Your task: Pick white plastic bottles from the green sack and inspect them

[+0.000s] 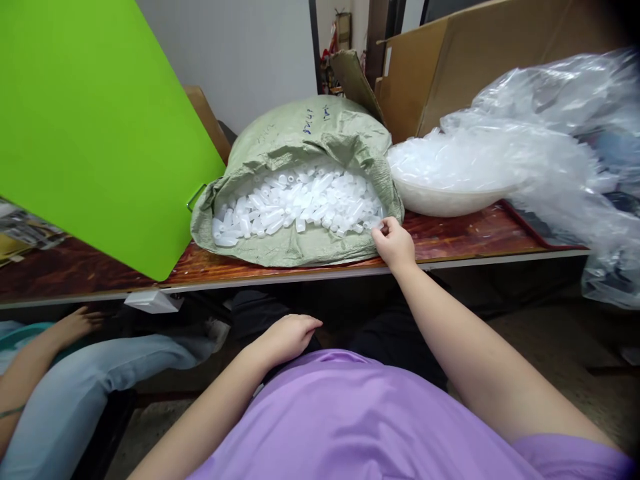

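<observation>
A green woven sack (pixel 310 127) lies on its side on the table, its mouth open towards me. Small translucent white plastic tubes (pixel 300 203) fill the mouth in a loose heap, some lying on the lower lip. My right hand (pixel 396 245) is at the right corner of that lip, thumb and forefinger pinched together beside the outermost tubes. Whether a tube or the sack's edge is between the fingertips cannot be made out. On my lap, below the table edge, rests my left hand (pixel 289 337), fingers stretched out loosely and holding nothing.
A bright green board (pixel 105 133) leans at the left. Right of the sack stands a white bowl (pixel 450 200) heaped with translucent pieces, then clear plastic bags (pixel 545 147). A cardboard box (pixel 465 67) rises behind. A co-worker's hand (pixel 75 328) is at lower left.
</observation>
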`<action>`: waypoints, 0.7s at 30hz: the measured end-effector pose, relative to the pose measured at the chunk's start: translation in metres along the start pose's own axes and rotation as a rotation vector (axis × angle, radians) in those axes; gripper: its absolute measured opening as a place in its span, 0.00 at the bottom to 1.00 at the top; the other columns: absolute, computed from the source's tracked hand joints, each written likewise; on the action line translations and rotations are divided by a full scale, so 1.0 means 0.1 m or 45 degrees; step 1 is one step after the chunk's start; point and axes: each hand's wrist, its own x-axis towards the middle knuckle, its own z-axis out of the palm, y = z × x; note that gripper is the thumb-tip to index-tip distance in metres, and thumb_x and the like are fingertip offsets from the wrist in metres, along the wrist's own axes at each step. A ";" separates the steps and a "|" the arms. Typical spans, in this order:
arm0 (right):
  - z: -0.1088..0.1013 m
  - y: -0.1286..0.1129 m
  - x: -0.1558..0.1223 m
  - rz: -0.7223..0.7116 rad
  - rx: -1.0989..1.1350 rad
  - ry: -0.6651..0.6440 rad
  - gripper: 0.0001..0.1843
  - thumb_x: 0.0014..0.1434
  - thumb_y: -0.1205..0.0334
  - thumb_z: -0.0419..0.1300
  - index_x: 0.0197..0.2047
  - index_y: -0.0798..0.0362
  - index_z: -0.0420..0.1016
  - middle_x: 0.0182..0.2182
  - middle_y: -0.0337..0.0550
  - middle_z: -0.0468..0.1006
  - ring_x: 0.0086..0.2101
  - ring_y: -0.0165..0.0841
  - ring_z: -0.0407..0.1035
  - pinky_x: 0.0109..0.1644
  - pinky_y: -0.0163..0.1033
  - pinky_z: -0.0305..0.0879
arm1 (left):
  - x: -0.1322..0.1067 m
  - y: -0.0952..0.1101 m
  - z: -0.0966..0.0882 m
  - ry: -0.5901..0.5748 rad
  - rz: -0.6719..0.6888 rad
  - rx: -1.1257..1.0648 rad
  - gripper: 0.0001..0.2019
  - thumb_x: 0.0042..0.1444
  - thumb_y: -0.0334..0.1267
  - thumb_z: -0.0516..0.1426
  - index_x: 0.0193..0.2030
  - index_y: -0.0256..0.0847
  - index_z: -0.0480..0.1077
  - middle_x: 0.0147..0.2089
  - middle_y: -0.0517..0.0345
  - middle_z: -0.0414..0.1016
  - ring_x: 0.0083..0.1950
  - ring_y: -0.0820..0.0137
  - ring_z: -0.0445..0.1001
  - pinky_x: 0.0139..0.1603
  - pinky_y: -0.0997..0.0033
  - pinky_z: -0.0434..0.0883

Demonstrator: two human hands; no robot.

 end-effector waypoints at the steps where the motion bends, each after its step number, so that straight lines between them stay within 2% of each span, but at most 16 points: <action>1: 0.00 0.00 0.00 0.002 -0.002 0.001 0.12 0.53 0.52 0.53 0.37 0.49 0.69 0.29 0.40 0.76 0.31 0.36 0.67 0.33 0.36 0.53 | -0.01 -0.01 0.02 -0.012 -0.007 0.016 0.18 0.61 0.33 0.47 0.55 0.42 0.70 0.54 0.57 0.74 0.54 0.67 0.73 0.56 0.70 0.68; 5: 0.00 -0.01 -0.01 0.005 -0.006 0.005 0.14 0.53 0.52 0.53 0.39 0.50 0.70 0.30 0.41 0.77 0.32 0.36 0.68 0.33 0.36 0.54 | -0.05 -0.03 0.04 -0.016 -0.045 0.081 0.17 0.60 0.31 0.48 0.53 0.40 0.71 0.52 0.55 0.75 0.52 0.66 0.74 0.54 0.68 0.69; 10: -0.01 0.00 -0.02 -0.008 0.000 0.002 0.15 0.53 0.51 0.53 0.39 0.50 0.70 0.30 0.40 0.77 0.31 0.35 0.67 0.33 0.35 0.54 | -0.05 -0.04 0.07 -0.013 -0.078 0.184 0.17 0.59 0.29 0.47 0.51 0.39 0.72 0.51 0.49 0.75 0.52 0.59 0.73 0.57 0.54 0.66; 15: -0.02 0.00 -0.02 0.003 0.004 0.005 0.15 0.53 0.51 0.53 0.39 0.50 0.70 0.30 0.40 0.77 0.28 0.33 0.66 0.32 0.35 0.53 | -0.05 -0.07 0.13 -0.086 -0.086 0.220 0.16 0.58 0.29 0.49 0.47 0.41 0.73 0.49 0.49 0.76 0.51 0.59 0.73 0.55 0.56 0.67; 21: -0.02 0.01 -0.03 -0.012 0.011 0.018 0.15 0.53 0.50 0.54 0.39 0.50 0.70 0.28 0.39 0.76 0.27 0.33 0.66 0.32 0.35 0.54 | -0.05 -0.15 0.24 -0.160 -0.111 0.215 0.13 0.56 0.29 0.50 0.43 0.38 0.74 0.46 0.45 0.77 0.49 0.55 0.74 0.51 0.54 0.69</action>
